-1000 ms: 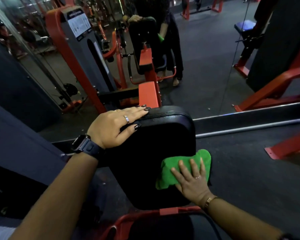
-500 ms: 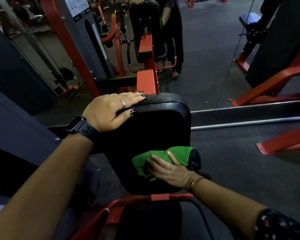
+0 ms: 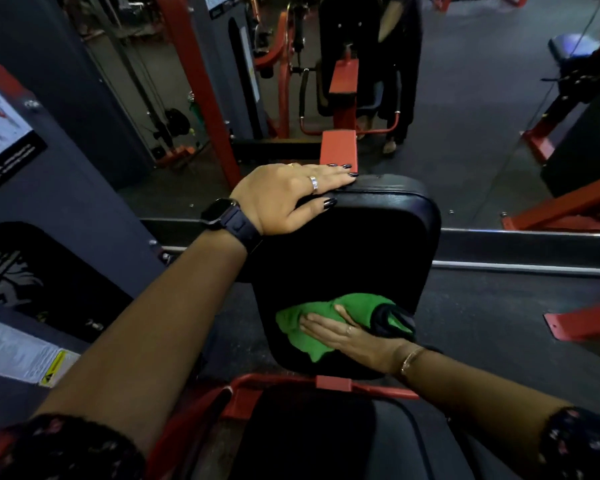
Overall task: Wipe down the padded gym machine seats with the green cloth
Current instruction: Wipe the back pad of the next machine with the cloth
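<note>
A black padded back rest (image 3: 354, 244) stands upright in front of me on a red frame. My left hand (image 3: 288, 195), with a ring and a dark watch on the wrist, grips its top left corner. My right hand (image 3: 347, 336) lies flat on the green cloth (image 3: 357, 306) and presses it against the lower part of the pad. The cloth is bunched, with a dark fold at its right edge. Below, the black seat pad (image 3: 312, 434) shows between my arms.
A mirror wall ahead reflects the machine and a standing person (image 3: 392, 64). A grey weight stack housing (image 3: 49, 174) stands at my left. Red machine frames (image 3: 575, 202) sit on the dark floor at the right. A red bracket (image 3: 338, 150) rises behind the pad.
My right hand has swept the green cloth leftward across the lower pad, from its right edge toward the middle. My left hand has kept its grip on the top corner.
</note>
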The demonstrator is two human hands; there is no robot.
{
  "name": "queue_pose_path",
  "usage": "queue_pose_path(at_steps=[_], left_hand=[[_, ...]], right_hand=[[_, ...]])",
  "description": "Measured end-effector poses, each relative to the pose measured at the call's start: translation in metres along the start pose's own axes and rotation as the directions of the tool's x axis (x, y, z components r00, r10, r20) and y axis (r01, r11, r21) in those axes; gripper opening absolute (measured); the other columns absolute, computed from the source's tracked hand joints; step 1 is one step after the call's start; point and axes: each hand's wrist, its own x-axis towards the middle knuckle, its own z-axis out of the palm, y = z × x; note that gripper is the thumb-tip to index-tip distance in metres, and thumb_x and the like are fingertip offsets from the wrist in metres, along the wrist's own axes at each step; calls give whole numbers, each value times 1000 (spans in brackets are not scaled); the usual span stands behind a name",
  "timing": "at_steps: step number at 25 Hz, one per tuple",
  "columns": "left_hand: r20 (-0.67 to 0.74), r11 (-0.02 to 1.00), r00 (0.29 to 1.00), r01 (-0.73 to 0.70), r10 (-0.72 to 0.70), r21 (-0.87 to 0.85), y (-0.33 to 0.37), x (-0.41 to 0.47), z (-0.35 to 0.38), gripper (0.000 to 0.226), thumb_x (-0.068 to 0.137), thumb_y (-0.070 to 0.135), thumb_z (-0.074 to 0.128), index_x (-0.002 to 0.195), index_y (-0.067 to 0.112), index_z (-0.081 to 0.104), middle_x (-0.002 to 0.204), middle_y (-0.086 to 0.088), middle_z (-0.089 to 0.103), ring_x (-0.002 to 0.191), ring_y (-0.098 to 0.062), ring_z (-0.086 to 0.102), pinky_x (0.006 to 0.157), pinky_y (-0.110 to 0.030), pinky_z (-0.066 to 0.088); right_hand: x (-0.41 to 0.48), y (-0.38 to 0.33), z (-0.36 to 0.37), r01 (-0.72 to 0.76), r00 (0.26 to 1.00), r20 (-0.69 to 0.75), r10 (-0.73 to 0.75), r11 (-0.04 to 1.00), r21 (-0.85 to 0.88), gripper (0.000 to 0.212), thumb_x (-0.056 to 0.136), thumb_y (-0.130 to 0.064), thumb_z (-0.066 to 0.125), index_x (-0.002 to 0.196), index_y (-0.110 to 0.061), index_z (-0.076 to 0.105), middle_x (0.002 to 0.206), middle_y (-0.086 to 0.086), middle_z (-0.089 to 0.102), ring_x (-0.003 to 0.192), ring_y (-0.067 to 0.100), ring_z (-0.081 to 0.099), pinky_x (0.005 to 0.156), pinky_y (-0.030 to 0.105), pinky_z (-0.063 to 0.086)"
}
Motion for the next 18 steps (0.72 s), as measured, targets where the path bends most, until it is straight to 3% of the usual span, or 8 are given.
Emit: queue_pose_path(at_steps=[3,5,6,9,10,14,16,18], left_hand=[[-26,1000,1000,3,-3,-3,0,-1,0,46,93,37,35,136,26,47,140,5,49,127,-12,48,97,-33,46],[-29,1000,1000,-2,2,4,0,-1,0,46,93,37,36,136,26,47,140,5,49,127,-12,48,96,-31,45],[-28,1000,1000,-7,7,4,0,-1,0,46,93,36,36,136,26,47,140,5,49,127,-12,48,96,-30,44],[-18,1000,1000,-3,3,1,0,-1,0,47,92,37,34,137,26,46,141,6,48,128,-11,47,96,-28,42],[-18,1000,1000,-3,3,3,1,-1,1,47,93,37,34,137,27,46,141,6,48,128,-11,47,96,-28,42],[-27,1000,1000,-9,9,22,-3,-2,1,46,92,37,36,136,26,48,140,6,49,128,-10,47,96,-24,39],[-9,1000,1000,-8,8,28,-2,-2,2,47,92,38,34,137,27,46,141,7,47,128,-10,47,96,-27,41],[-7,999,1000,-11,11,39,-1,-2,3,48,93,39,33,138,26,45,142,6,47,128,-12,47,95,-30,43]], right_hand=[[46,34,-12,-159,965,-173,198,963,216,56,89,-12,34,144,-15,28,149,-5,37,138,13,29,116,53,0],[74,41,-25,-295,926,-166,338,925,239,60,87,-20,37,145,-16,25,151,-4,26,140,17,21,115,52,1],[78,34,-28,-282,936,-159,313,941,189,67,82,-24,41,146,-15,21,151,-4,23,141,23,16,114,55,-4],[64,13,-26,7,997,-73,1,995,100,74,79,-28,51,146,-11,26,153,-1,29,142,30,16,110,65,-11],[62,23,-28,-12,995,-97,26,990,139,73,79,-29,53,146,-14,29,153,-2,32,142,27,20,112,62,-9],[100,66,-38,-377,879,-170,445,868,322,67,79,-34,45,143,-18,35,149,-2,37,137,17,26,113,51,4],[107,48,-36,-298,930,-163,329,936,190,73,78,-37,41,144,-12,24,149,3,26,138,24,21,113,57,-2],[84,15,-27,-39,996,-74,49,991,125,83,79,-38,45,146,-3,11,152,7,18,141,35,13,112,62,-9]])
